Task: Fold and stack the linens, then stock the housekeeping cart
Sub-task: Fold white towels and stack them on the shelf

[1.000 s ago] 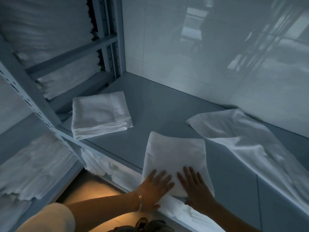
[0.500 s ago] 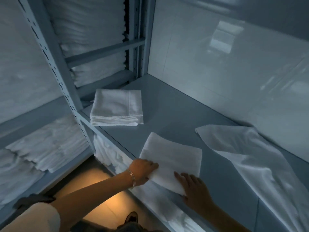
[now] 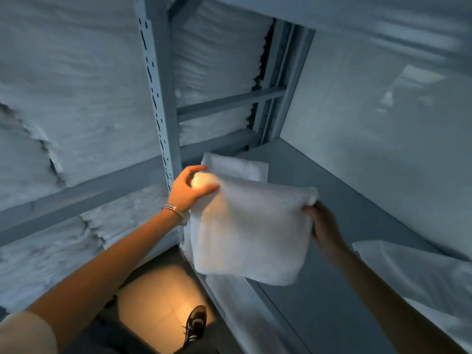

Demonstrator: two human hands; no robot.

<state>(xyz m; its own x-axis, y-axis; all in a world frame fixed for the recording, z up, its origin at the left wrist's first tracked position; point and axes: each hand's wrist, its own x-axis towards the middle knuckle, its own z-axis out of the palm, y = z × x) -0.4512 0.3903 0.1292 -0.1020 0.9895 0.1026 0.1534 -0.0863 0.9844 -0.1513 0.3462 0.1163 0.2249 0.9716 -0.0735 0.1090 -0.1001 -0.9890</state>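
You've got the folded towel (image 3: 249, 233) up off the shelf (image 3: 339, 290) with both hands, so you're in the stacking step, carrying 1 finished piece over to the pile. Your left hand (image 3: 187, 190) pinches the top left corner, thumb over the front and fingers curled behind. Your right hand (image 3: 323, 226) has the top right corner, but it's blurred and mostly behind the cloth, so I'd only say it looks clamped on the edge. The towel hangs in the air between them, just in front of the folded stack (image 3: 236, 166) sitting at the back left of the shelf by the rack upright (image 3: 155, 98).

Next move, I reckon: bring it over that stack and lower it flat so the edges line up. It's hanging by 2 corners, so the bottom layers could flop open. Keep it level as it goes down.

There's 1 unfolded sheet (image 3: 419, 274) lying spread out on the right of the shelf, so folding isn't done yet, and no cart is in view.
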